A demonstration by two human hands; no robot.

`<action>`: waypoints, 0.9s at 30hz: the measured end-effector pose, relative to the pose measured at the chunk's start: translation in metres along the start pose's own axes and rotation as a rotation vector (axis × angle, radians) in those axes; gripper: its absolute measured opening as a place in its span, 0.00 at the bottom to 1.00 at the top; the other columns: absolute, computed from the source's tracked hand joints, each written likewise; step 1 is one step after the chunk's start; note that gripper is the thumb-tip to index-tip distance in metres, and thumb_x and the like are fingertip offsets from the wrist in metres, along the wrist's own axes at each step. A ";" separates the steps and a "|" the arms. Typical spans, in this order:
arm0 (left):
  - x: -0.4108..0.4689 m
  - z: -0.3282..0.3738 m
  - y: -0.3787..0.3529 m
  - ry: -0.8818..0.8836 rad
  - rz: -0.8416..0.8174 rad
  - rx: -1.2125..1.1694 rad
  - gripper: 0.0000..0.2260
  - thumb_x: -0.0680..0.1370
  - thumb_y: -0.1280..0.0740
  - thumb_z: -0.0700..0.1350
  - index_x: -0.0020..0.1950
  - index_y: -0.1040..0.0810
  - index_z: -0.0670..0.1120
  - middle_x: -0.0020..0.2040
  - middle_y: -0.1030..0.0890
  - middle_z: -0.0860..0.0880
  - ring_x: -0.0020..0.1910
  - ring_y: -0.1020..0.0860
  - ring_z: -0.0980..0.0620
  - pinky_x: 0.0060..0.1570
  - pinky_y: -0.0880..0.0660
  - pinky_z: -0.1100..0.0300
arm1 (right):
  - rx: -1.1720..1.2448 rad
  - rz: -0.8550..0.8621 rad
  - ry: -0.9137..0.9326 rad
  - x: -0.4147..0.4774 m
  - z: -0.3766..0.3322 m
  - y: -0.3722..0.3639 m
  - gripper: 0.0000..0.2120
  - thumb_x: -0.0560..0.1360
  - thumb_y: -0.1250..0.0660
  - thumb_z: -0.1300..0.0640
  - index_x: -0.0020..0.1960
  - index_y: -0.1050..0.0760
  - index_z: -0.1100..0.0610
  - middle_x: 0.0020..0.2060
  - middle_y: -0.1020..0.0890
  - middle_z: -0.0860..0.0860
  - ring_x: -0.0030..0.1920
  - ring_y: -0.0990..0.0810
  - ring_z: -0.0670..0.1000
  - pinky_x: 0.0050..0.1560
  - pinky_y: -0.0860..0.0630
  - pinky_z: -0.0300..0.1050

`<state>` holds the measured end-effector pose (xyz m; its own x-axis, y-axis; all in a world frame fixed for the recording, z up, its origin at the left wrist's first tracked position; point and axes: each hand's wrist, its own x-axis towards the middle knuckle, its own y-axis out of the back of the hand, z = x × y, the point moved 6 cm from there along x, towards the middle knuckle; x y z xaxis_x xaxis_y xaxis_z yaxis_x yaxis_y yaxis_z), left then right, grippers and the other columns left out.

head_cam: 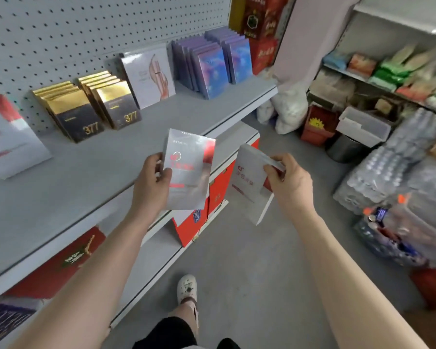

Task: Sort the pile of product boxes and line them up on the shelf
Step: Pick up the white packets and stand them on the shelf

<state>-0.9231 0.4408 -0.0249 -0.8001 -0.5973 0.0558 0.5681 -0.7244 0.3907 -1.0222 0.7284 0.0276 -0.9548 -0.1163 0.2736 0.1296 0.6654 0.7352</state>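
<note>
Glossy silver box is pinched at one edge by the left hand, white box by the right hand; past the shelf edge, slippage is likely.

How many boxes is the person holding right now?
2. A silver-red box in the left hand, over the shelf edge; a white box in the right hand, over the floor. None seems hidden behind either.
</note>
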 end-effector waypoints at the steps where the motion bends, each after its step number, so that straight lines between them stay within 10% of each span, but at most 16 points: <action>1: 0.015 0.002 -0.012 0.004 0.000 -0.009 0.15 0.77 0.38 0.43 0.64 0.29 0.50 0.55 0.21 0.50 0.51 0.22 0.47 0.55 0.25 0.48 | 0.000 0.002 -0.011 0.015 0.007 -0.002 0.08 0.76 0.33 0.54 0.55 0.24 0.53 0.33 0.23 0.44 0.39 0.24 0.53 0.40 0.27 0.47; 15: 0.211 0.039 -0.088 0.086 0.151 -0.029 0.13 0.82 0.44 0.42 0.67 0.33 0.49 0.57 0.25 0.52 0.58 0.24 0.47 0.55 0.26 0.52 | 0.068 -0.103 0.111 0.255 0.002 -0.057 0.05 0.78 0.34 0.54 0.54 0.26 0.50 0.31 0.25 0.36 0.36 0.24 0.30 0.38 0.28 0.38; 20: 0.230 0.025 -0.074 0.184 0.305 0.016 0.16 0.83 0.45 0.41 0.70 0.35 0.48 0.64 0.25 0.48 0.60 0.26 0.49 0.54 0.30 0.58 | 0.114 -0.230 0.261 0.317 -0.021 -0.109 0.08 0.78 0.34 0.52 0.55 0.25 0.53 0.39 0.20 0.47 0.39 0.22 0.51 0.40 0.28 0.44; 27: 0.203 0.007 -0.054 0.363 0.557 -0.024 0.16 0.84 0.46 0.42 0.71 0.36 0.51 0.61 0.25 0.50 0.55 0.25 0.49 0.53 0.26 0.54 | 0.214 -0.464 0.416 0.353 -0.058 -0.171 0.10 0.79 0.36 0.51 0.58 0.25 0.54 0.40 0.21 0.47 0.41 0.23 0.52 0.42 0.26 0.45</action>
<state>-1.1176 0.3605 -0.0281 -0.2726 -0.9595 -0.0710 0.8853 -0.2790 0.3721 -1.3658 0.5309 0.0343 -0.7097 -0.6736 0.2063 -0.3679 0.6041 0.7069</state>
